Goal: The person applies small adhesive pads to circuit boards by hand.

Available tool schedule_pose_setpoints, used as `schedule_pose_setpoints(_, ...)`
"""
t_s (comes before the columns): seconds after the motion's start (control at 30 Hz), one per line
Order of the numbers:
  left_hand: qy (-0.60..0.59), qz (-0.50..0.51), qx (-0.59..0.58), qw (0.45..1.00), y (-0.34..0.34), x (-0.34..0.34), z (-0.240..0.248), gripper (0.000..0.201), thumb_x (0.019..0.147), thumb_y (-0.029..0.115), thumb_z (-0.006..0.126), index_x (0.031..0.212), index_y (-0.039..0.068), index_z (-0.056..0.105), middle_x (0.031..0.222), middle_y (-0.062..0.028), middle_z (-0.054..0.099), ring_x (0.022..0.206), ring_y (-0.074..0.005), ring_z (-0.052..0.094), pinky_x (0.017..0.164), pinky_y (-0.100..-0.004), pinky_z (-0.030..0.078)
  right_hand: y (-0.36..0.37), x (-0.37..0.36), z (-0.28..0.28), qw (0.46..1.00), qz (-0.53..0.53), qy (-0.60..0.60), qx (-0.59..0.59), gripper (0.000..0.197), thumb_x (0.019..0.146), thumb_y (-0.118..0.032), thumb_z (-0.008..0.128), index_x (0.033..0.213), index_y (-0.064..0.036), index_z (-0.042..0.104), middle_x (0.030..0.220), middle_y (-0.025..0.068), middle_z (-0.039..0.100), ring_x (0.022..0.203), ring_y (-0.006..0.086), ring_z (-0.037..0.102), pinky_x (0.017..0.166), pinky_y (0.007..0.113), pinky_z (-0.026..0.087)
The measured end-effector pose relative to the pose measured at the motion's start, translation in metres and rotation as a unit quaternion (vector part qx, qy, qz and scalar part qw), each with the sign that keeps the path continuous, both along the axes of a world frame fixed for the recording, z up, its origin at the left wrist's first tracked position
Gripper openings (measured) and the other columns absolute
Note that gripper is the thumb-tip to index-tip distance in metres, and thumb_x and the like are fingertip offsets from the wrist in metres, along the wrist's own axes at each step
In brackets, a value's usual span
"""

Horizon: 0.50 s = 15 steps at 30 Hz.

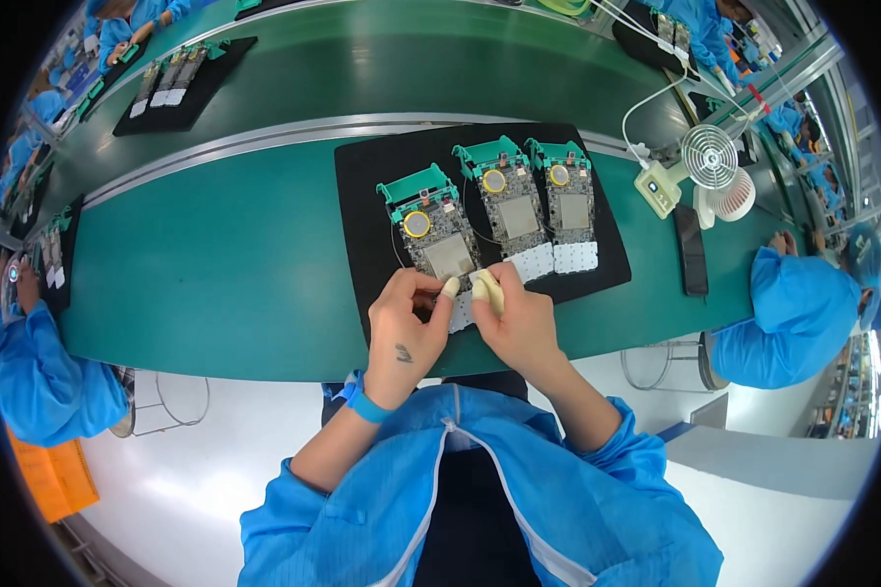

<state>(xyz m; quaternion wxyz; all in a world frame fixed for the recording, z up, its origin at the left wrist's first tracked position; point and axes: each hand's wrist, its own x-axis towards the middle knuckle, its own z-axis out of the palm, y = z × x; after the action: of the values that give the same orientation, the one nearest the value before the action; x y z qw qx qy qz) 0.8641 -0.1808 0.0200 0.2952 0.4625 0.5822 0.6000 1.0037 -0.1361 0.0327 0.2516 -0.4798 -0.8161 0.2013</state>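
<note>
Three circuit boards with green plastic frames and round yellow-rimmed coin cells lie in a row on a black mat (357, 215). My left hand (406, 318) is closed at the lower end of the nearest, leftmost circuit board (445, 245), with a pale finger cot on its thumb. At that same end, my right hand (519, 323) has its fingers pinched together in pale covers over the white key sheet (462, 315). What sits between the right fingertips is hidden. The middle board (519, 215) and the right board (573, 210) each have a white key sheet at the lower end.
To the right stand a small white fan (710, 157) with a cable and a black phone (691, 249). Beyond the metal rail, another black mat (225, 73) holds more boards. Co-workers in blue sit at left (44, 377) and right (798, 318) of the green table (206, 254).
</note>
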Motion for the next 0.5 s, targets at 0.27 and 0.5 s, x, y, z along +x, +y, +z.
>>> schedule_pose_setpoints(0.27,0.017,0.026,-0.004,1.0,0.0014,0.0031,-0.0007,0.012,0.073,0.0,0.067,0.076,-0.003,0.055,0.071,-0.0111,0.058,0.057,-0.0165,0.06,0.049,-0.0266,0.046,0.0016,-0.0038,-0.0042,0.997,0.042,-0.048,0.053,0.027,0.078,-0.019,0.061,0.1,-0.0085,0.048,0.063,0.0112,0.061,0.056,0.032,0.062,0.049,0.04,0.048)
schedule_pose_setpoints(0.5,0.012,0.017,0.003,1.0,0.0044,0.0032,-0.0009,0.011,0.074,0.0,0.066,0.076,-0.003,0.056,0.072,-0.0103,0.059,0.057,-0.0156,0.061,0.049,-0.0259,0.046,-0.0015,-0.0104,0.0002,0.988,0.04,-0.12,0.092,0.027,0.079,-0.02,0.06,0.099,-0.0084,0.047,0.061,0.011,0.06,0.052,0.0311,0.06,0.047,0.04,0.047)
